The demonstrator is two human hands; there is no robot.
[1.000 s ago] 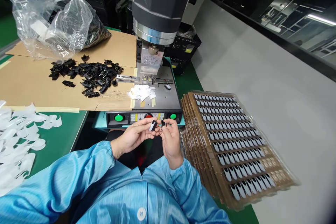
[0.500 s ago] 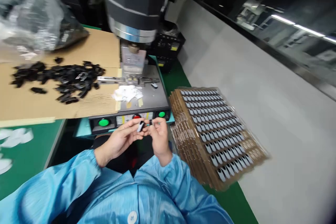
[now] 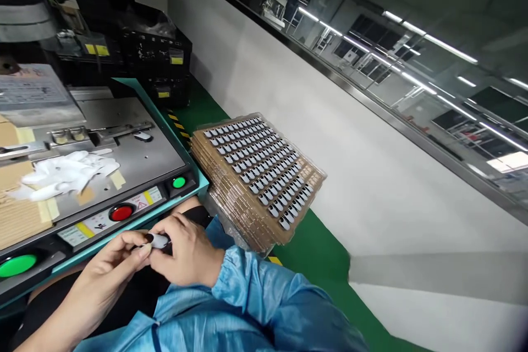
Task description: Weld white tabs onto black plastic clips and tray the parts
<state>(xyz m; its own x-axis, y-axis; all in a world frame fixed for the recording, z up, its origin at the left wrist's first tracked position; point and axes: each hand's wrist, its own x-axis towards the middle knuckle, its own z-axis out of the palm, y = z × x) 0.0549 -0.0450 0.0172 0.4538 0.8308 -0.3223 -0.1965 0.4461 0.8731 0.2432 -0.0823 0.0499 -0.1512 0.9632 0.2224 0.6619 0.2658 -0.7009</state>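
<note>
Black small part [image 3: 159,241] pinched between left hand [image 3: 111,272] and right hand [image 3: 187,256].

The small part [image 3: 158,240] pinched between the left hand [image 3: 103,280] and right hand [image 3: 185,256] is mostly covered by the fingertips, so its shape and any second piece behind it cannot be made out. The machine head [image 3: 25,14] is cut off by the top and left edges, and the cardboard [image 3: 16,214] and large green button [image 3: 16,265] run toward the left edge. The pieces in the stacked trays [image 3: 258,168] are too small to identify, the printing on the control panel labels [image 3: 142,201] is illegible, and the white scraps [image 3: 66,173] blur into one heap.
</note>
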